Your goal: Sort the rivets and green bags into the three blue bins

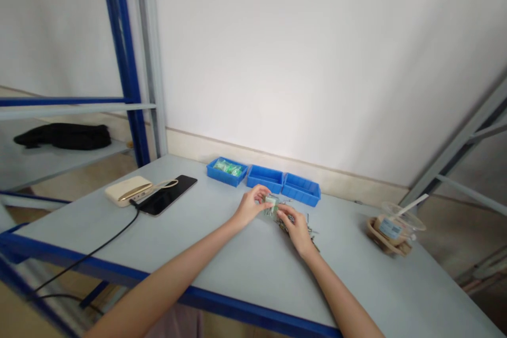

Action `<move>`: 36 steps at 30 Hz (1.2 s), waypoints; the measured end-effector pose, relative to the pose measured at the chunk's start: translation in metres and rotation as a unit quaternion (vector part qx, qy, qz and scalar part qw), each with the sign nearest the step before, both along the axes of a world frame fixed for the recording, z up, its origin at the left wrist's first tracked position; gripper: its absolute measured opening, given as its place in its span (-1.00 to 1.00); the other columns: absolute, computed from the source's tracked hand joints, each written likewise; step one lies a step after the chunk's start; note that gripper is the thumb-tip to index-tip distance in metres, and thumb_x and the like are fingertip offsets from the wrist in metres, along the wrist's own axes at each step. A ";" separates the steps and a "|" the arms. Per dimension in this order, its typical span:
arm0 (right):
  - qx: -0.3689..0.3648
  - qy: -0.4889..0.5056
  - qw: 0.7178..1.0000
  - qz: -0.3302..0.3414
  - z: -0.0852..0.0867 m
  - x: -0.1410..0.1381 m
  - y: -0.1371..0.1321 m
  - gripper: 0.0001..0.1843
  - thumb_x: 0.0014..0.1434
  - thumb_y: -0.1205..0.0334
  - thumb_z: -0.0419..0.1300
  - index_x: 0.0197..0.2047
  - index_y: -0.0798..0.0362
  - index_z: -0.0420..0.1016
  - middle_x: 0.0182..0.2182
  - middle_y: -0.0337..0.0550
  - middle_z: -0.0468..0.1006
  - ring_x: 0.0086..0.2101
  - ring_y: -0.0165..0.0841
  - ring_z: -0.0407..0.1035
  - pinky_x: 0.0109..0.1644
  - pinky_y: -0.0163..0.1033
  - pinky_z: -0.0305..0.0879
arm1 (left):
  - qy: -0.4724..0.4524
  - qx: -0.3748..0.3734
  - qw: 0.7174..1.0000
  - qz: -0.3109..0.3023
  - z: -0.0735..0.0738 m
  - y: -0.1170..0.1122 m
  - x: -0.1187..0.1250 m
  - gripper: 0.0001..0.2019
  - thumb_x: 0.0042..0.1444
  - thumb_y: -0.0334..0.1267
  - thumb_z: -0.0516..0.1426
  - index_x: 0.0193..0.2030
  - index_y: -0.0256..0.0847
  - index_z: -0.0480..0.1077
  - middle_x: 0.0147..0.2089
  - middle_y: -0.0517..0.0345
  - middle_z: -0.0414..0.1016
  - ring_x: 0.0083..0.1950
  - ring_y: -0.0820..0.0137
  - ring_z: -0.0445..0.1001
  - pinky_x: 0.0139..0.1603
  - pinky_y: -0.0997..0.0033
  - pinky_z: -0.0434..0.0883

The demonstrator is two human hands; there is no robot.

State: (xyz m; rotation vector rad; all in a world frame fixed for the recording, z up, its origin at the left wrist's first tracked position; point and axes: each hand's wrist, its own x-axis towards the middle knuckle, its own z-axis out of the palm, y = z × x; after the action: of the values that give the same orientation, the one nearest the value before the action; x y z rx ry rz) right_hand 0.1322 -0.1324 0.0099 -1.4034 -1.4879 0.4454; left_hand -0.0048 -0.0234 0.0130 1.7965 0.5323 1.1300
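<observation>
Soft, even daylight, a bright glare patch on the wall (277,100), faint shadows, wide-angle bending at edges.

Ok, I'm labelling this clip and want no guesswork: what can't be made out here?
Head view, small green part between left hand and right hand: tiny, mostly covered by them.
Head view, metal pieces by the right hand: blurred, partly under it.
Head view, cup label: too small to read.

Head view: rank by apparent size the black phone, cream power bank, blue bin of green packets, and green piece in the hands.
1. Flat black phone
2. Cream rectangular power bank and blue plastic bin: alike, bin farther; unranked
3. Small green piece between left hand and right hand
</observation>
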 end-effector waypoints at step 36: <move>0.030 0.123 0.992 0.020 -0.003 0.010 0.009 -0.90 -0.04 0.20 0.20 -0.48 0.03 0.49 -0.26 -0.14 0.55 -0.15 -0.27 0.39 0.03 -0.13 0.21 | 0.082 0.128 0.988 0.032 0.000 -0.018 -0.017 -0.90 -0.01 -0.35 0.18 -0.34 -0.12 0.53 -0.12 0.10 0.52 -0.02 0.23 0.40 0.09 0.19 0.27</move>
State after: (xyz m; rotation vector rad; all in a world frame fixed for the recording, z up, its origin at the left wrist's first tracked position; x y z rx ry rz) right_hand 0.1421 -0.1232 0.0065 -1.2245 -1.3203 0.5727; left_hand -0.0218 -0.0410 0.0129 2.1211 0.5659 1.1398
